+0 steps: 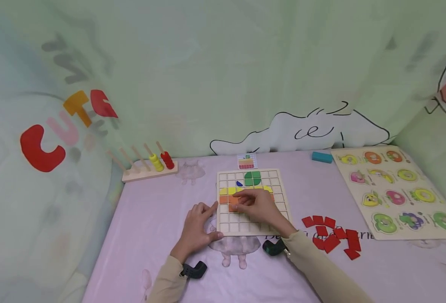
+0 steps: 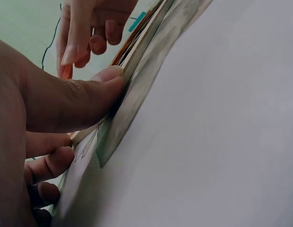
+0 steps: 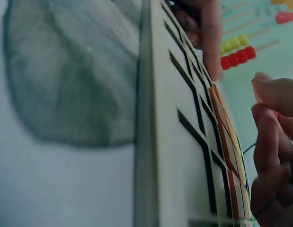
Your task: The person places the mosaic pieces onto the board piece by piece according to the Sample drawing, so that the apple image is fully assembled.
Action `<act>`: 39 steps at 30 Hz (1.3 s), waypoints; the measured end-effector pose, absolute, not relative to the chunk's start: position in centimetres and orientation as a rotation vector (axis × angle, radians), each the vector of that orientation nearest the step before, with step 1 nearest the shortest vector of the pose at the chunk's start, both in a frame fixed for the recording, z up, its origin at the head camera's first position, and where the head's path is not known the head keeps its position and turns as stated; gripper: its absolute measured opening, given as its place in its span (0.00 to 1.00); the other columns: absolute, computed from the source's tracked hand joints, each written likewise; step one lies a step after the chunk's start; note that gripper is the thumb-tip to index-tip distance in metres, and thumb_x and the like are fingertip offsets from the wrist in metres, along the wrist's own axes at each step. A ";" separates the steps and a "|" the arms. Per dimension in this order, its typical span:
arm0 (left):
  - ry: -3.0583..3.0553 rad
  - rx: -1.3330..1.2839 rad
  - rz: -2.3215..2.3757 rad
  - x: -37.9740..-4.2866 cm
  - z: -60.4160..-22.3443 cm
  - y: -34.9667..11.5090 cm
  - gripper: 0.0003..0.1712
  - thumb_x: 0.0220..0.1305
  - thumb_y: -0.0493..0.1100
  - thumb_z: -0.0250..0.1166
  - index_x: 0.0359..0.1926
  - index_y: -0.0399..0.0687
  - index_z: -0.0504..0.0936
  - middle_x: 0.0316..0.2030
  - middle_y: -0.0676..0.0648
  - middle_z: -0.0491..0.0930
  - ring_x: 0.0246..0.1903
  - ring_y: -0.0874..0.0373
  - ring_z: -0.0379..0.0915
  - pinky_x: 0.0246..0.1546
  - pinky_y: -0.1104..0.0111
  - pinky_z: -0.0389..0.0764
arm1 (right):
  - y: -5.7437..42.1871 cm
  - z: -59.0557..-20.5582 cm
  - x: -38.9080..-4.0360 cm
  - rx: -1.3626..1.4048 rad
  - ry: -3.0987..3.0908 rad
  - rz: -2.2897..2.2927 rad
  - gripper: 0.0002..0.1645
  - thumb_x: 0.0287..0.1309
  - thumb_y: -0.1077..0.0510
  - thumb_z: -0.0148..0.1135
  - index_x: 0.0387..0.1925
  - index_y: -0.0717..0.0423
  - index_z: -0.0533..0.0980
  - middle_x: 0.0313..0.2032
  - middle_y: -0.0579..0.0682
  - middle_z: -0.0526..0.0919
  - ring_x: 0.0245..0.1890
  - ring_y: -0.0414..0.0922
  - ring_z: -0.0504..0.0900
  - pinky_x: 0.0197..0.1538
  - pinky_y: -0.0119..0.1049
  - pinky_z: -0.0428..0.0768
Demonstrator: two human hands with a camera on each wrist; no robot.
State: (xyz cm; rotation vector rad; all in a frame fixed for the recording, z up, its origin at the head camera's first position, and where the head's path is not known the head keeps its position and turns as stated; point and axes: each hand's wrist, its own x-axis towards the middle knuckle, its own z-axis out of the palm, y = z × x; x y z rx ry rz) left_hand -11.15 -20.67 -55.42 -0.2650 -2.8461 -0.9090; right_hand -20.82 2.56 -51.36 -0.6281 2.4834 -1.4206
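Observation:
A wooden grid board (image 1: 227, 228) lies on the table with green quarter-circle tiles (image 1: 252, 178), a blue half-round piece (image 1: 239, 183), a yellow row (image 1: 223, 191) and orange tiles (image 1: 223, 200). My left hand (image 1: 197, 227) rests against its lower left corner, thumb on the near edge and index finger on the left edge. Over the middle of the board is my right hand (image 1: 258, 205), hiding part of the orange row. Its thumb and fingers pinch a thin orange tile (image 2: 67, 71), seen edge-on in the left wrist view.
Loose red tiles (image 1: 331, 243) lie to the right of the board. A small pattern card (image 1: 247, 161) is behind it. Farther out are a peg rack with beads (image 1: 151, 168), a teal block (image 1: 322, 157) and a fruit puzzle board (image 1: 393, 216).

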 end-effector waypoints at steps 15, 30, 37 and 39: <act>-2.825 -0.310 -0.912 -11.3 -55.8 -20.7 0.55 0.46 0.58 0.81 0.76 0.48 0.74 0.43 0.51 0.73 0.42 0.59 0.62 0.47 0.62 0.65 | -1.5 -51.0 -20.1 -0.803 2.723 -0.936 0.21 0.52 0.50 0.84 0.49 0.49 0.90 0.34 0.41 0.86 0.34 0.38 0.76 0.41 0.37 0.75; -2.867 -0.264 -0.935 -11.2 -55.2 -20.6 0.54 0.47 0.56 0.80 0.76 0.49 0.73 0.43 0.50 0.72 0.43 0.58 0.61 0.47 0.62 0.63 | -1.6 -50.8 -20.2 -0.743 2.744 -0.928 0.09 0.54 0.51 0.82 0.36 0.46 0.90 0.30 0.39 0.88 0.32 0.37 0.79 0.41 0.38 0.77; -2.867 -0.253 -0.929 -11.2 -55.2 -20.5 0.54 0.46 0.57 0.80 0.76 0.49 0.74 0.43 0.51 0.72 0.43 0.58 0.61 0.47 0.62 0.64 | 0.0 -50.3 -20.1 -0.801 2.728 -0.986 0.12 0.56 0.51 0.81 0.41 0.49 0.90 0.32 0.40 0.87 0.33 0.38 0.78 0.42 0.38 0.77; -2.873 -0.246 -0.921 -11.2 -55.3 -20.6 0.54 0.46 0.57 0.80 0.76 0.49 0.74 0.43 0.51 0.72 0.43 0.59 0.61 0.47 0.62 0.64 | 1.4 -50.0 -20.2 -0.799 2.729 -1.016 0.13 0.56 0.51 0.80 0.42 0.50 0.90 0.32 0.41 0.87 0.33 0.38 0.78 0.41 0.37 0.77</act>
